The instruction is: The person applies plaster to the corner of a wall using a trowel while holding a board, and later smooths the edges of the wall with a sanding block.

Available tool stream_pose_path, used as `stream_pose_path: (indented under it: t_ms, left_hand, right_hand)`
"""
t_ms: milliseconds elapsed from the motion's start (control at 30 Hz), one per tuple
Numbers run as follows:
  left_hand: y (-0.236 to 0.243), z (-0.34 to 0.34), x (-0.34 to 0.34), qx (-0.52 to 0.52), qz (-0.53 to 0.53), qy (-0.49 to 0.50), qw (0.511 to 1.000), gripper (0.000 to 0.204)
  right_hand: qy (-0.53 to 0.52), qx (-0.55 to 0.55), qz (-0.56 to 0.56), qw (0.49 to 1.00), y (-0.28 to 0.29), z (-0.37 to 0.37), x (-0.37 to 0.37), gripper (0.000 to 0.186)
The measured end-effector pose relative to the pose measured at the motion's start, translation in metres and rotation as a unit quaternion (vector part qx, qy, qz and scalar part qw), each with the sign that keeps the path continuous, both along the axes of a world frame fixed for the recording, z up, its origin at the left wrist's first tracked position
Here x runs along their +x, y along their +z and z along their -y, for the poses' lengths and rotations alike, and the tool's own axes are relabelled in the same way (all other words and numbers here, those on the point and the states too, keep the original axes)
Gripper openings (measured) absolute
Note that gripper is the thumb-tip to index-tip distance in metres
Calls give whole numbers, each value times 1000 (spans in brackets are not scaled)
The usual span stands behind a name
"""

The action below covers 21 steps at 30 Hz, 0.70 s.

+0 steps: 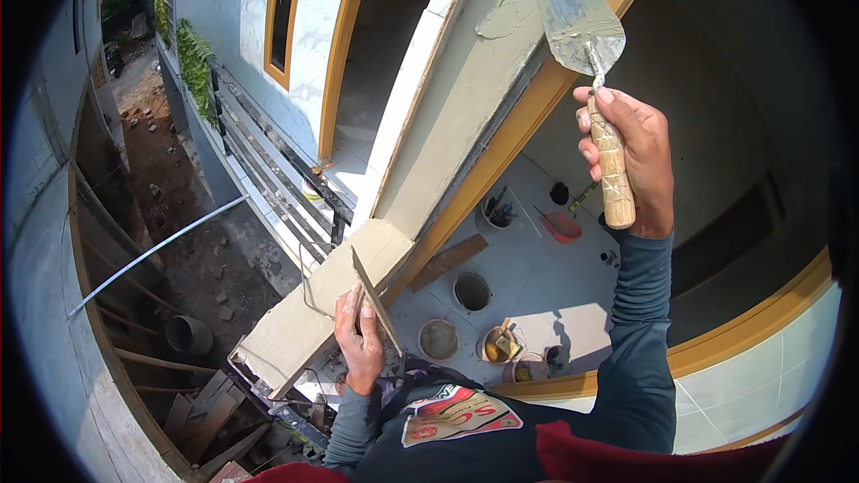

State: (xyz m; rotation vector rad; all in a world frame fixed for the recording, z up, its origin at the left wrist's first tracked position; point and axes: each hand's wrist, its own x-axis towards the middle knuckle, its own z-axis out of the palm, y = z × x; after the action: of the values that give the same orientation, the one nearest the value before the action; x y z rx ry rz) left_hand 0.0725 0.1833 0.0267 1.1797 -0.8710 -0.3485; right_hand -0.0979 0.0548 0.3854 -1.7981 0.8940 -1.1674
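My right hand (pixel 633 154) grips the wooden handle of a mason's trowel (pixel 580 20), raised high at the upper right. Its grey, mortar-smeared blade lies against the wet cement face of a tall pillar edge (pixel 465 98). Lower down, my left hand (pixel 360 340) holds a thin flat board (pixel 376 300) on edge against the plastered block (pixel 313 304) at the pillar's lower end. Both forearms wear dark blue sleeves.
Far below on the tiled floor stand several buckets (pixel 472 291) and a red scoop (pixel 562 226). A metal railing (pixel 268 170) and a bent pipe (pixel 152 255) lie to the left, above bare ground with rubble. Yellow door frames (pixel 344 45) flank the pillar.
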Motion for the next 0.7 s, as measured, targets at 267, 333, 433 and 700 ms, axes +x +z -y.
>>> stream_pose_path:
  t_ms: [267,333,433,700]
  left_hand:
    - [-3,-3,4,-8,-12,-30,999,37]
    - [-5,-3,5,-8,-20,-43,999,37]
    - [-3,-3,8,-2,-10,-41,999,37]
    - [-1,-15,17,-4,-22,-24,999,37]
  right_hand:
    - [-14,126,-198,972,9,-20,-5,28]
    - [-37,132,-235,962,18,-20,1,27]
    - [-40,54,-204,977,39,-14,7,29]
    - [-16,17,-46,999,30,-13,-10,34]
